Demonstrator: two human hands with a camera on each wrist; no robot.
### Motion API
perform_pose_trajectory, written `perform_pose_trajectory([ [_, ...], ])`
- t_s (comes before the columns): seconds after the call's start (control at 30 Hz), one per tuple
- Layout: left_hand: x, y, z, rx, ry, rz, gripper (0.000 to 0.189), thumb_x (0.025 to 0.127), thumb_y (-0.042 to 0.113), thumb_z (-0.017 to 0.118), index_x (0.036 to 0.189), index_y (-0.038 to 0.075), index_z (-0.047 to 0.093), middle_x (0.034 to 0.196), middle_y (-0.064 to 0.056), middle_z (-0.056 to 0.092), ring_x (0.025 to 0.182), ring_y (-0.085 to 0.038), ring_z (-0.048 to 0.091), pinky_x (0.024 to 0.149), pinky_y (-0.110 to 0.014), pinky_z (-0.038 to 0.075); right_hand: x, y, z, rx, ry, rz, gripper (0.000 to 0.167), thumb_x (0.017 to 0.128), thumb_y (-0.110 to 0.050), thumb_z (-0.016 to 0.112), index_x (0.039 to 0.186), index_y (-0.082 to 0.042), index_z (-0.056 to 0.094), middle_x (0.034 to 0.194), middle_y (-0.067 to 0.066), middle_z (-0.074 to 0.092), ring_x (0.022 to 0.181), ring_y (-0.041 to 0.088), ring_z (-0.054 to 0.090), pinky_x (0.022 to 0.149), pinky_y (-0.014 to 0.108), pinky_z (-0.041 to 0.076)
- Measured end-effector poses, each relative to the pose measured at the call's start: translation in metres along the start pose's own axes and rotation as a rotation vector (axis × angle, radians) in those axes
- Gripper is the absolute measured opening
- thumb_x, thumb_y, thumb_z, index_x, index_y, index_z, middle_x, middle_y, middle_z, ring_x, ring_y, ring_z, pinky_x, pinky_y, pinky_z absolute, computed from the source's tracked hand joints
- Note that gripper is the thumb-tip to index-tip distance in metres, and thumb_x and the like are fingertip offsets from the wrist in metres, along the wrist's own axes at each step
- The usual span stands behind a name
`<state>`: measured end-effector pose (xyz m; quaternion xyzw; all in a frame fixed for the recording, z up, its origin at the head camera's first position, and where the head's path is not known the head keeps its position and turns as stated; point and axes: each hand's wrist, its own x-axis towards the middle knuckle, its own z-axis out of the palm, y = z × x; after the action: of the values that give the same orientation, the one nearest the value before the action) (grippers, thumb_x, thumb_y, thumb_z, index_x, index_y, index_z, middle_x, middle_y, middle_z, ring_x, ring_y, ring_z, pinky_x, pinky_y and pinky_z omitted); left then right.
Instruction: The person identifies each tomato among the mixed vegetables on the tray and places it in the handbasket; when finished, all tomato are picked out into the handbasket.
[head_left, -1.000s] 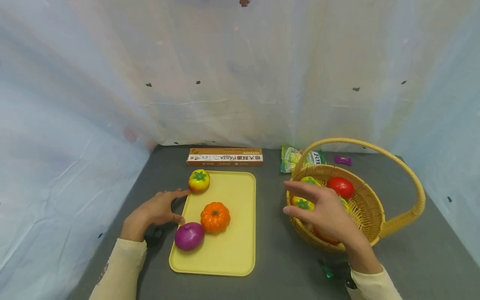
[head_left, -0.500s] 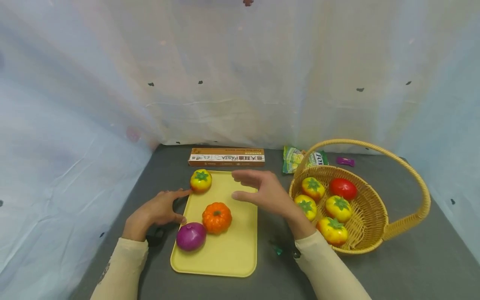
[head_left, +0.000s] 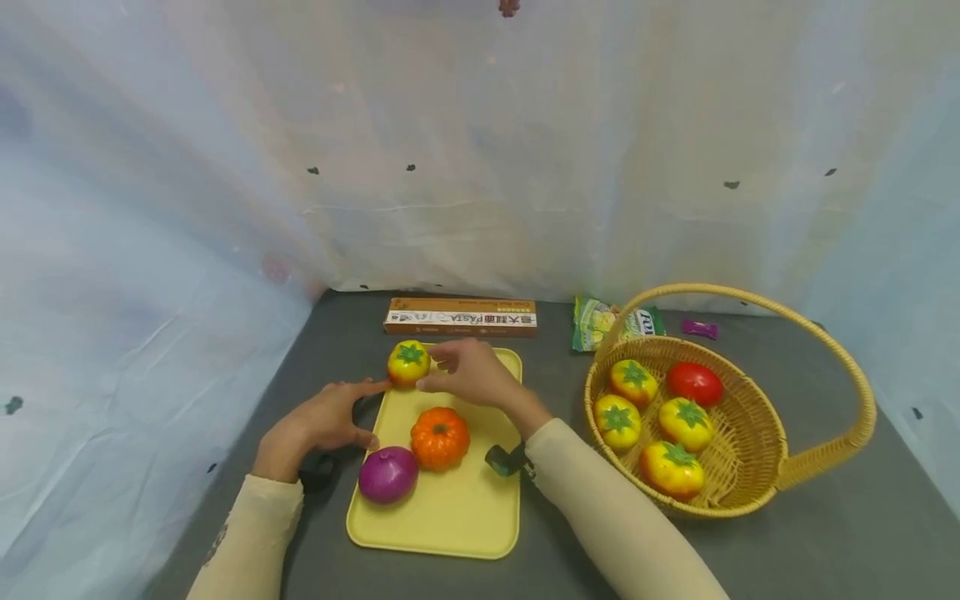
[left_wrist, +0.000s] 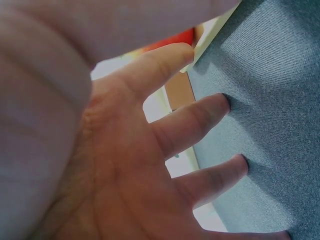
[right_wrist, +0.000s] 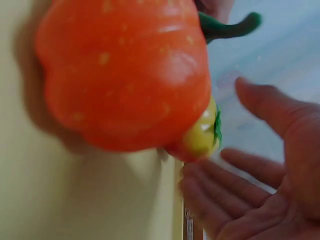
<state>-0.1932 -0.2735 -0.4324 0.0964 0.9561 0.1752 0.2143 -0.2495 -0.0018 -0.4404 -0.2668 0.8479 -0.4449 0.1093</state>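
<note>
A yellow tray [head_left: 480, 517] holds a yellow-and-red fruit with a green leafy cap [head_left: 407, 367], an orange pumpkin [head_left: 439, 439] and a purple onion [head_left: 388, 476]. My right hand [head_left: 480, 375] reaches over the tray, its thumb and fingers apart beside the fruit's right side. In the right wrist view the pumpkin [right_wrist: 125, 75] fills the front, with the fruit [right_wrist: 204, 132] partly behind it and my fingers extended. At the tray's left edge my left hand [head_left: 318, 421] lies with fingers spread. The left wrist view shows several of its fingertips [left_wrist: 220, 103] on the dark tabletop.
A wicker basket [head_left: 738, 433] with a tall handle stands on the right, holding a red fruit [head_left: 695, 384] and several yellow-and-red ones. Behind the tray lies a pasta box [head_left: 460, 317]. A green snack packet [head_left: 596, 321] and a small purple wrapper [head_left: 699, 329] lie behind the basket.
My right hand has moved left from above the basket, across the tray, to the capped fruit. My left hand stays at the tray's left edge.
</note>
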Motion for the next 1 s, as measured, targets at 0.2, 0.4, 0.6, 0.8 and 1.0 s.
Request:
perform_pose_trajectory([
  [0.2, -0.001, 0.001, 0.001, 0.0, 0.01, 0.001, 0.096, 0.084, 0.038, 0.096, 0.167, 0.026, 0.049, 0.173, -0.025, 0.04, 0.155, -0.063, 0.032, 0.118, -0.084, 0.033, 0.019, -0.009, 0.01, -0.121, -0.005, 0.077, 0.067, 0.095, -0.043, 0.087, 0.147, -0.005, 0.068, 0.146, 0.012, 0.073, 0.123, 0.029, 0.076, 0.105, 0.041, 0.063],
  [0.4, -0.002, 0.002, 0.0, 0.002, 0.015, 0.023, 0.097, 0.084, 0.037, 0.096, 0.167, 0.025, 0.048, 0.173, -0.026, 0.04, 0.155, -0.064, 0.032, 0.119, -0.082, 0.033, 0.031, -0.013, 0.018, -0.155, 0.03, 0.109, 0.069, 0.097, -0.043, 0.084, 0.153, -0.008, 0.064, 0.145, 0.011, 0.072, 0.126, 0.028, 0.072, 0.109, 0.041, 0.06],
  [0.6, -0.001, 0.002, 0.0, 0.003, 0.017, 0.033, 0.096, 0.085, 0.035, 0.096, 0.167, 0.025, 0.049, 0.173, -0.026, 0.04, 0.154, -0.064, 0.033, 0.12, -0.081, 0.034, 0.04, -0.009, 0.024, -0.159, 0.046, 0.104, 0.065, 0.098, -0.043, 0.084, 0.151, -0.01, 0.065, 0.143, 0.01, 0.073, 0.123, 0.027, 0.068, 0.11, 0.039, 0.059],
  [0.8, 0.001, 0.002, 0.001, 0.001, 0.009, 0.026, 0.095, 0.085, 0.035, 0.096, 0.167, 0.026, 0.049, 0.173, -0.026, 0.04, 0.155, -0.063, 0.033, 0.12, -0.081, 0.033, 0.032, -0.012, 0.01, -0.152, 0.035, 0.055, 0.057, 0.098, -0.034, 0.084, 0.148, -0.011, 0.068, 0.14, 0.009, 0.074, 0.12, 0.027, 0.069, 0.106, 0.038, 0.06],
  [1.0, -0.001, 0.0, 0.0, 0.009, 0.01, 0.026, 0.096, 0.085, 0.035, 0.096, 0.167, 0.023, 0.049, 0.173, -0.027, 0.039, 0.156, -0.063, 0.033, 0.122, -0.08, 0.032, -0.008, -0.026, -0.02, -0.089, 0.061, -0.024, 0.06, 0.097, -0.032, 0.085, 0.152, -0.017, 0.066, 0.143, 0.006, 0.073, 0.124, 0.027, 0.073, 0.101, 0.039, 0.063],
])
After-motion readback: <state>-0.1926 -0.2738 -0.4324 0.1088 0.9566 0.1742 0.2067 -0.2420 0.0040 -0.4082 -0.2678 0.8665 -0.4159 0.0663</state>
